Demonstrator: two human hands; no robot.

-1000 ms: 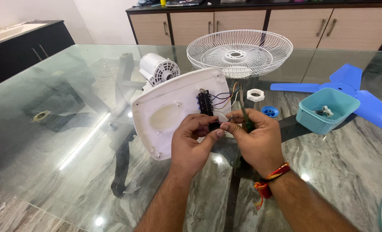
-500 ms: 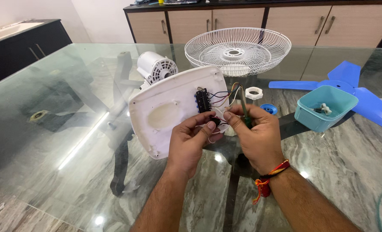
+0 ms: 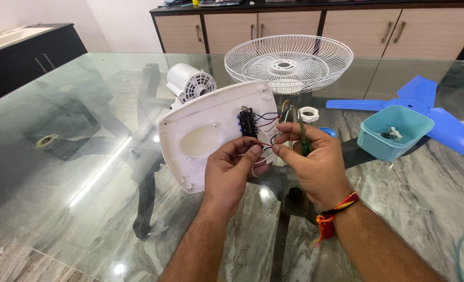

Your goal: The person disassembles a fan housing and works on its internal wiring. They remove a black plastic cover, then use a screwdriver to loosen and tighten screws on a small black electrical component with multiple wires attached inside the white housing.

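Left hand [image 3: 231,169] pinches thin wires [image 3: 263,144] at the white fan base cover [image 3: 206,133], tilted on the glass desk [image 3: 65,130]. Right hand [image 3: 313,162] is closed around a green screwdriver [image 3: 304,141], fingertips on the same wires. Beyond: motor [image 3: 189,83], wire grille [image 3: 288,60].

The white plastic fan base cover [image 3: 206,136] stands tilted up on its edge, its hollow inside showing, with a small black switch block [image 3: 248,123] fixed near its right edge and thin red, black and blue wires [image 3: 267,122] curling out from it.
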